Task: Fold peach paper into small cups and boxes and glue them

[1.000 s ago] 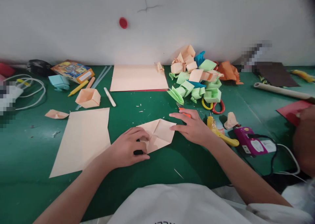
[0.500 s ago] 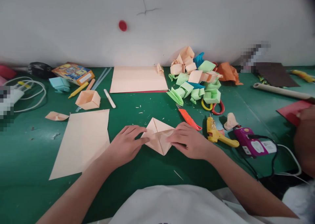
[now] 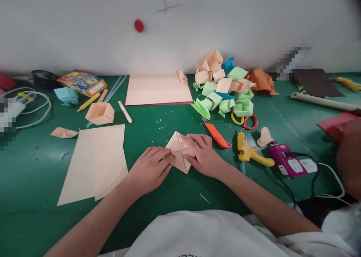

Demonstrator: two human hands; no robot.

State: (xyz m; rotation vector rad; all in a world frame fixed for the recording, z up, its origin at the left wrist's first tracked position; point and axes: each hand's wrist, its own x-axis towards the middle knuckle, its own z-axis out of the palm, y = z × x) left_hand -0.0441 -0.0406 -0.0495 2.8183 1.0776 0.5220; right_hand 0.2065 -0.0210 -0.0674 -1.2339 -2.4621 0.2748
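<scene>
While left hand [image 3: 150, 169] and right hand [image 3: 202, 156] press one folded paper [image 3: 178, 148], fingers [image 3: 195, 139] flat together, one near sheet [image 3: 96, 163], one far sheet [image 3: 158, 88]

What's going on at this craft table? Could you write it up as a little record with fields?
surface: green table
held piece: folded peach paper, a creased diamond shape lying flat
hand one: left hand, fingertips pressing the paper's left corner
hand two: right hand, laid flat over the paper's right half
right of hands: orange utility knife, then yellow glue gun
left of hands: large peach sheet, with an open paper box beyond it
far side: pile of folded papers in green, peach and blue
</scene>
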